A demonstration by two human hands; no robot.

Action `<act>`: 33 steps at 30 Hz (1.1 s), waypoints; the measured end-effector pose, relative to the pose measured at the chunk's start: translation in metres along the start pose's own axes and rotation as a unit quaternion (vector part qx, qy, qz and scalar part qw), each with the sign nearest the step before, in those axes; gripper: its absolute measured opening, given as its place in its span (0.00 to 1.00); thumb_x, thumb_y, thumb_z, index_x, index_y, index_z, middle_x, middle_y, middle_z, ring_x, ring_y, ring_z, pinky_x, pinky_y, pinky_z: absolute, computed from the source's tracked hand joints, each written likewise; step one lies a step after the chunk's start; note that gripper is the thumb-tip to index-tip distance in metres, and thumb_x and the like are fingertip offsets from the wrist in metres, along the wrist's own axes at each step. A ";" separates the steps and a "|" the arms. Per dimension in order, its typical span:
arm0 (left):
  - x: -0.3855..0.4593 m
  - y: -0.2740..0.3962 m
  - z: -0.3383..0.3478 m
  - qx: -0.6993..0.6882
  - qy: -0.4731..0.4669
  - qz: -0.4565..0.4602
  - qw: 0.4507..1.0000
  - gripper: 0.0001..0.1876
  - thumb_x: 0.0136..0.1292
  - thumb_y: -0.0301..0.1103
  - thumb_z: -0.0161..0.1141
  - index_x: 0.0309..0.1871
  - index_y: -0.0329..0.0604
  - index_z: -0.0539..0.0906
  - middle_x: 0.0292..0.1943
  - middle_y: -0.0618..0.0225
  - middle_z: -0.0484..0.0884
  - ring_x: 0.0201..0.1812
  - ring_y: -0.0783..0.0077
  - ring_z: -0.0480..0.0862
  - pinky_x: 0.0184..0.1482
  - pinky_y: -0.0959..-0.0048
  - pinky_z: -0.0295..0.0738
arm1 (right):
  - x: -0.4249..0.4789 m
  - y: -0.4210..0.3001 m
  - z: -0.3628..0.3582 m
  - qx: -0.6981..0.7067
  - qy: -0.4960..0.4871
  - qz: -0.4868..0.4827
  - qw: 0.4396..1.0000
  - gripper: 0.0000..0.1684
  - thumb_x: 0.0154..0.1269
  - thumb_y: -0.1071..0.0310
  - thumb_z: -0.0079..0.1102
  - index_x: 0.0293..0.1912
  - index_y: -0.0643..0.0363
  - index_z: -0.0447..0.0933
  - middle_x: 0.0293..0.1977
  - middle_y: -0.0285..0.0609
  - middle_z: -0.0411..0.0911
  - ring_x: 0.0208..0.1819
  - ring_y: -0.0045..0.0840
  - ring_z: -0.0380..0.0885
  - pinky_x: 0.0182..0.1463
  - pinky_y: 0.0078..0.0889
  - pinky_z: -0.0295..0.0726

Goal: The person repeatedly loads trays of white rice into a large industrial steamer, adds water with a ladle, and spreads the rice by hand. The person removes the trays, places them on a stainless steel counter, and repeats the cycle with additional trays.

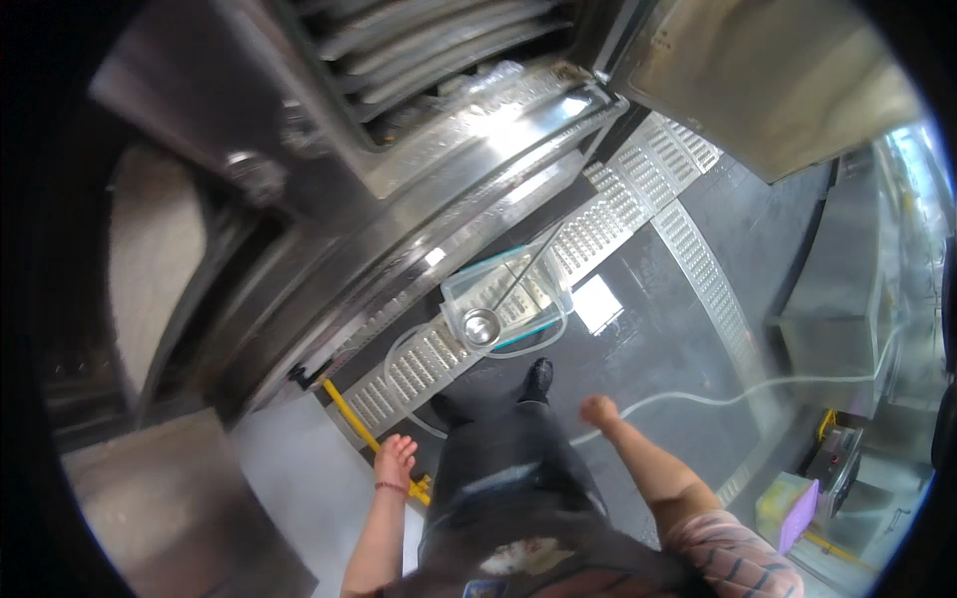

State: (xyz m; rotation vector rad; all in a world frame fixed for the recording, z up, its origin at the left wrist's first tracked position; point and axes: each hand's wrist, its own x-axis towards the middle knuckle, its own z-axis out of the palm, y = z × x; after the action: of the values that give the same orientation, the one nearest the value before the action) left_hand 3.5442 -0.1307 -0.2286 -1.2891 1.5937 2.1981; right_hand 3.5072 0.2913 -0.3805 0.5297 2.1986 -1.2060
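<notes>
My left hand (396, 460) hangs with its fingers loosely apart and nothing in them, near a yellow pipe (351, 415). My right hand (598, 411) is blurred, its fingers curled; whether it is fully closed cannot be seen. It hangs over the dark floor, where a pale hose (718, 400) passes behind it. Ahead of my feet, a clear plastic bin (534, 318) with teal edges rests on a perforated metal drain grate (598, 232). A long-handled metal ladle (481, 327) lies across the bin, its round bowl towards me.
A large stainless-steel unit (448, 172) with slatted panels fills the upper left. A metal cabinet (826, 329) stands on the right. A metal panel (770, 75) juts in at upper right. The dark floor (643, 299) looks wet, and hose loops lie around the bin.
</notes>
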 end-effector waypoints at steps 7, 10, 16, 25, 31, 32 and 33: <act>0.055 -0.077 0.099 0.140 -0.014 -0.080 0.987 0.09 0.65 0.36 0.45 0.43 0.43 0.72 0.35 0.65 0.79 0.35 0.72 0.80 0.31 0.77 0.71 | 0.188 0.006 0.021 -0.095 0.024 -0.043 0.994 0.15 0.54 0.60 0.46 0.34 0.58 0.77 0.32 0.53 0.77 0.39 0.46 0.75 0.45 0.42 0.73; 0.091 -0.110 0.114 0.165 0.008 -0.128 0.978 0.10 0.66 0.37 0.46 0.43 0.43 0.72 0.35 0.65 0.80 0.35 0.72 0.80 0.33 0.77 0.71 | 0.297 0.011 0.023 -0.141 0.046 -0.019 0.989 0.17 0.54 0.61 0.49 0.43 0.59 0.72 0.39 0.53 0.75 0.43 0.46 0.73 0.48 0.43 0.71; 0.160 -0.144 0.137 0.123 0.047 -0.193 0.972 0.11 0.63 0.38 0.49 0.44 0.43 0.73 0.36 0.63 0.80 0.37 0.70 0.80 0.36 0.75 0.70 | 0.440 0.015 0.037 -0.051 0.117 0.086 0.988 0.41 0.44 0.66 0.63 0.58 0.61 0.57 0.51 0.56 0.67 0.51 0.42 0.69 0.51 0.34 0.72; 0.258 -0.170 0.236 0.187 -0.131 -0.157 0.961 0.18 0.62 0.40 0.51 0.51 0.39 0.70 0.43 0.60 0.77 0.44 0.69 0.78 0.45 0.73 0.69 | 0.447 0.027 0.099 -0.123 0.016 0.066 0.990 0.16 0.52 0.60 0.57 0.42 0.54 0.73 0.44 0.47 0.74 0.44 0.41 0.73 0.44 0.38 0.73; 0.326 -0.196 0.259 0.248 -0.035 0.027 0.968 0.20 0.61 0.34 0.54 0.54 0.36 0.66 0.41 0.58 0.78 0.41 0.70 0.78 0.47 0.73 0.71 | 0.312 -0.060 0.126 0.011 -0.092 -0.277 0.956 0.12 0.53 0.66 0.56 0.38 0.60 0.75 0.26 0.49 0.77 0.28 0.40 0.78 0.33 0.35 0.76; 0.328 -0.178 0.263 0.177 -0.049 -0.035 0.982 0.20 0.61 0.34 0.54 0.54 0.36 0.66 0.40 0.58 0.78 0.40 0.70 0.78 0.46 0.73 0.72 | 0.304 -0.074 0.121 0.050 -0.198 -0.246 0.947 0.12 0.53 0.68 0.56 0.38 0.60 0.75 0.26 0.48 0.77 0.27 0.37 0.78 0.33 0.34 0.76; 0.325 -0.160 0.261 0.102 -0.054 -0.094 0.989 0.20 0.61 0.34 0.54 0.53 0.36 0.66 0.39 0.58 0.78 0.38 0.70 0.78 0.44 0.73 0.73 | 0.297 -0.088 0.117 0.089 -0.307 -0.216 0.923 0.11 0.53 0.70 0.56 0.38 0.61 0.75 0.26 0.48 0.77 0.27 0.35 0.79 0.33 0.33 0.77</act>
State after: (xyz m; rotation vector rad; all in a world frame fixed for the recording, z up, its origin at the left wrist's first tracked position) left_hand 3.2849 0.0398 -0.5499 -1.1861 1.5414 1.9043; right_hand 3.2643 0.1667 -0.5679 -0.2733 1.7038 -1.5485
